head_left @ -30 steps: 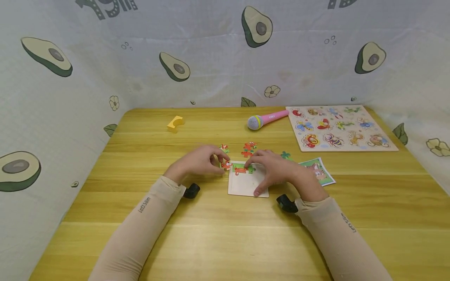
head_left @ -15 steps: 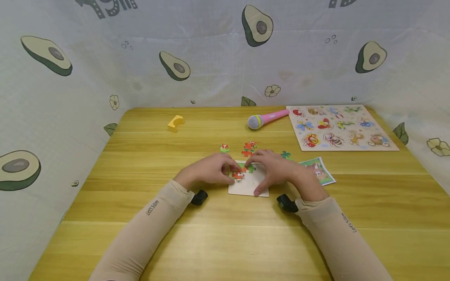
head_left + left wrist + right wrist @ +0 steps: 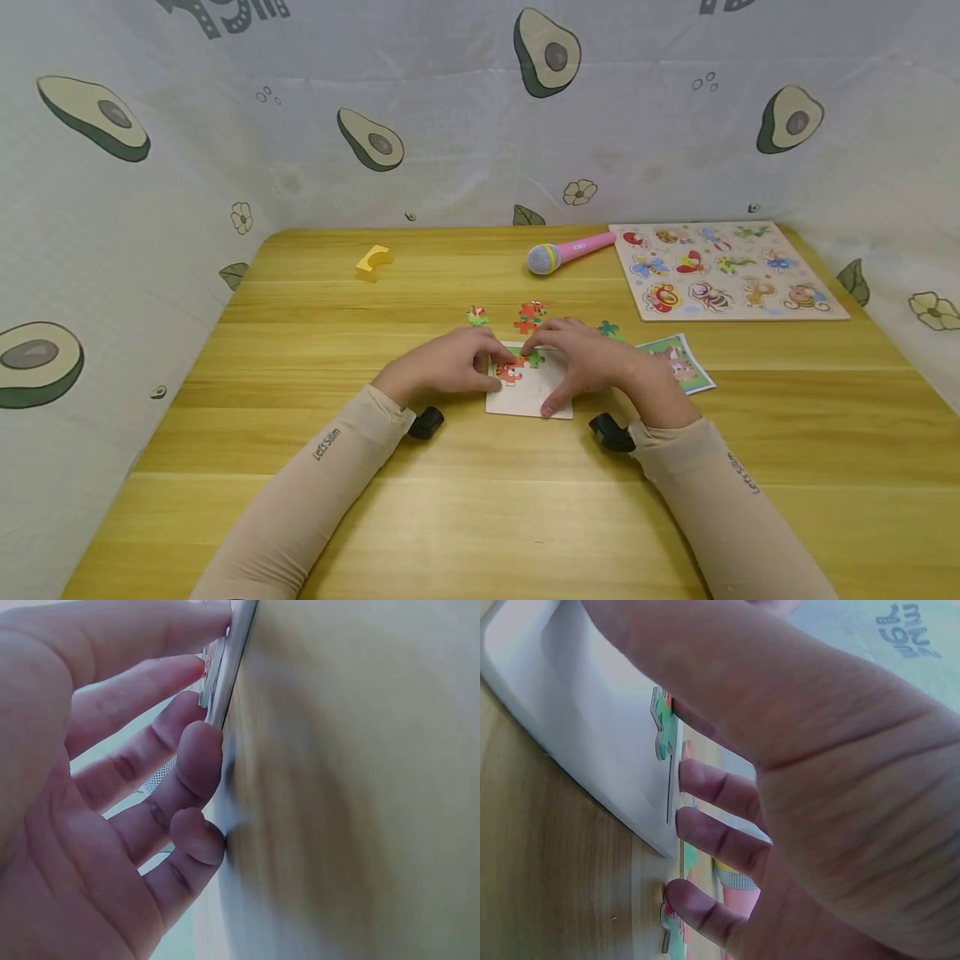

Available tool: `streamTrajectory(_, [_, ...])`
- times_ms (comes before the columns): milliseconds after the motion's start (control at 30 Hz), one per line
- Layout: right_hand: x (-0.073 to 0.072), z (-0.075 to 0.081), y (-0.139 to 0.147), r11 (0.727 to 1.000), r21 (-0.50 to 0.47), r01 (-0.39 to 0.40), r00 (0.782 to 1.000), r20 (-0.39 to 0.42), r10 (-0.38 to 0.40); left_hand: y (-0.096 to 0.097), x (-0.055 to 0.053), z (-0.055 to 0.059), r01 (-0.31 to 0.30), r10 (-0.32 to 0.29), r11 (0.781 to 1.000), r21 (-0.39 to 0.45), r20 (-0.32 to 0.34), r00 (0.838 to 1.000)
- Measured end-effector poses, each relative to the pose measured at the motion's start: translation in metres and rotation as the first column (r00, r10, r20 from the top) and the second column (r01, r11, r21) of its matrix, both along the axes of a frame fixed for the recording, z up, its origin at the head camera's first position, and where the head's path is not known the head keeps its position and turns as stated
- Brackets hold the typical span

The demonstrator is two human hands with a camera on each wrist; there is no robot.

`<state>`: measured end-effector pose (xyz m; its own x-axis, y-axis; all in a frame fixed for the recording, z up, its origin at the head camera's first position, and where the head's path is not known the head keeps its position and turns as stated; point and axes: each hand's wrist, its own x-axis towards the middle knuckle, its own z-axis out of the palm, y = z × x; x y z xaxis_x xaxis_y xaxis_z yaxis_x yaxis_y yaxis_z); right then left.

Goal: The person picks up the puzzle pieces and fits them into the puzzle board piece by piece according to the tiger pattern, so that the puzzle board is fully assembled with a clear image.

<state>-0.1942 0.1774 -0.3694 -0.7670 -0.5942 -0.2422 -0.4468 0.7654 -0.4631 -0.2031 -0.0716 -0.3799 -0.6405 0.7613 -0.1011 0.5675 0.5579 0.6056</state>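
Observation:
A small pale wooden puzzle tray [image 3: 525, 404] lies on the table between the hands, with several red-and-green puzzle pieces at its upper left. My left hand [image 3: 450, 360] holds a red puzzle piece [image 3: 509, 377] with an animal's face against the tray, thumb and forefinger at its edges. In the left wrist view, the other fingers of the left hand [image 3: 142, 765] curl beside the tray's edge. My right hand [image 3: 592, 358] grips the tray, its thumb at the near edge and fingers at the far side. The right wrist view shows a green piece [image 3: 662, 724] in the tray near those fingers.
Loose puzzle pieces [image 3: 531, 317] lie behind the tray, with a green piece [image 3: 610, 330] to the right. A picture card [image 3: 697, 375] is partly under the right wrist. Farther back are a pink toy microphone [image 3: 573, 252], an insect puzzle board [image 3: 735, 275] and a yellow block [image 3: 373, 263].
My left hand has moved right with the red puzzle piece, from beside the tray to over it, and the piece now lies below the others. The right hand stays at the tray.

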Motion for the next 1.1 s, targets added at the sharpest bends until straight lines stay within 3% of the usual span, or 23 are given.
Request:
streamTrajectory(467, [-0.0013, -0.0003, 0.0005, 1.0, 0.0, -0.002, 1.0, 0.004, 0.002, 0.0033, -0.0012, -0.0025, 0.047, -0.05, 0.998, -0.051, -0.076, 0.996])
streamTrajectory(1100, [-0.0012, -0.0003, 0.0009, 1.0, 0.009, 0.004, 1.0, 0.006, -0.004, 0.0017, 0.0, -0.0012, 0.063, -0.065, 0.997, -0.039, -0.056, 0.996])
